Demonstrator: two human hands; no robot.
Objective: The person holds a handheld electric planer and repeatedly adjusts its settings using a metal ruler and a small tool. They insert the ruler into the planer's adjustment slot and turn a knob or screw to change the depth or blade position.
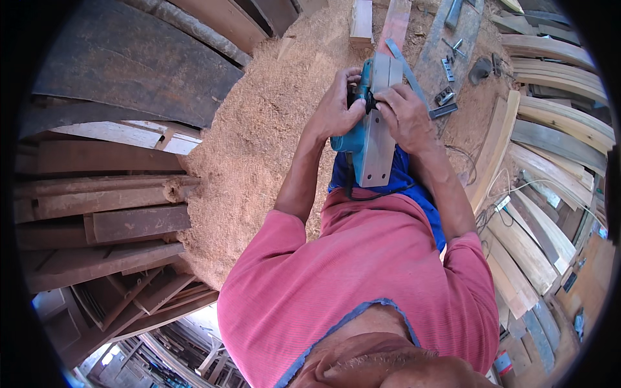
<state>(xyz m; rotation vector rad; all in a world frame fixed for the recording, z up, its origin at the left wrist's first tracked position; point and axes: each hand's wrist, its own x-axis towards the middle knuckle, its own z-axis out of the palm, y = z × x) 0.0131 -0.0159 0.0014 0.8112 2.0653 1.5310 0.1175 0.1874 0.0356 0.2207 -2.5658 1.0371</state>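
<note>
An electric planer (352,141) with a teal body lies between my knees, its flat metal sole (378,152) turned up. My left hand (336,107) is closed round the body on its left side, the thumb near the cutter gap. On the other side, my right hand (411,119) has its fingers bent and drawn together at the gap across the sole. Whether a small part sits between those fingertips is hidden. A dark power cord (381,194) runs from the planer's near end over my blue shorts (414,187).
Shavings (252,123) cover the ground. Ahead lie a reddish plank (396,29), a wood block (361,24) and a flat grey bar (407,72). Small metal tools rest on a grey board (430,55). Timber stacks (110,194) line the left; curved pieces (559,77) and a power strip (502,203) are right.
</note>
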